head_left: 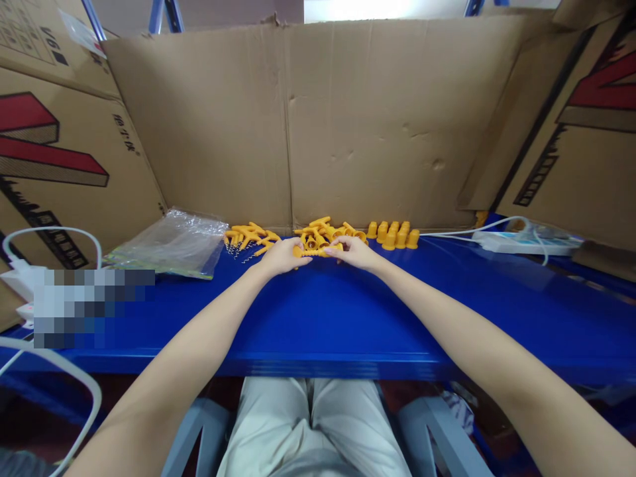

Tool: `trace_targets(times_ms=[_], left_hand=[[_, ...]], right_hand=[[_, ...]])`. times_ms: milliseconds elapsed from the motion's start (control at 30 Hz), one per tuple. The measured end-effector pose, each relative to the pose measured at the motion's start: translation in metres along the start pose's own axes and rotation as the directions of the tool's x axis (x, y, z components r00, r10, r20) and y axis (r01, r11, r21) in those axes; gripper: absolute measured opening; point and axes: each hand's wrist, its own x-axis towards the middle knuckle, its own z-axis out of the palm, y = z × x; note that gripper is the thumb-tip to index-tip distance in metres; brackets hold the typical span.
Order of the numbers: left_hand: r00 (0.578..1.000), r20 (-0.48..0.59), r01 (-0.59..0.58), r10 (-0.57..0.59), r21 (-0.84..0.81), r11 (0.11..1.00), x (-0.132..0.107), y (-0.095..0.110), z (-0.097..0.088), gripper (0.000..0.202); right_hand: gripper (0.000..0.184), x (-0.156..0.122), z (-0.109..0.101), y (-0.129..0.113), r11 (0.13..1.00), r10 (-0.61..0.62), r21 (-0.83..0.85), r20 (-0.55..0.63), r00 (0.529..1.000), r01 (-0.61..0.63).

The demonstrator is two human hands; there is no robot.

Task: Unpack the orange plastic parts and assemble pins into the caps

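Between my two hands lies a yellow plastic corkscrew part (314,252) with a ridged, screw-like shaft, held level above the blue table. My left hand (283,257) is closed on its left end, thumb and fingers pinching it. At the other end, the fingers of my right hand (356,254) are closed around it. Just behind the hands is a pile of yellow corkscrew bodies (322,228), partly hidden by them. To the left lie several yellow handles with metal spirals (248,233). Yellow cup-shaped caps (396,233) stand in rows at the right.
A cardboard wall (387,126) closes off the back of the blue table (338,318), with printed boxes at both sides. A clear plastic bag (173,244) lies at the left. On the right is a white power strip (527,242) with cables.
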Motion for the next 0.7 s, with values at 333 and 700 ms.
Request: trace_targets(times_ms=[333, 700], left_hand=[[0.998, 0.034, 0.047, -0.044, -0.093, 0.995, -0.0005, 0.001, 0.0, 0.024], [0.998, 0.024, 0.053, -0.05, -0.125, 0.991, -0.0013, 0.0041, -0.0005, 0.026]], right_hand=[[0.043, -0.0018, -0.0034, -0.0028, 0.982, -0.099, -0.16, -0.001, 0.995, 0.098], [0.046, 0.0024, -0.0041, -0.0029, 0.994, 0.042, 0.098, 0.103, 0.994, -0.052]])
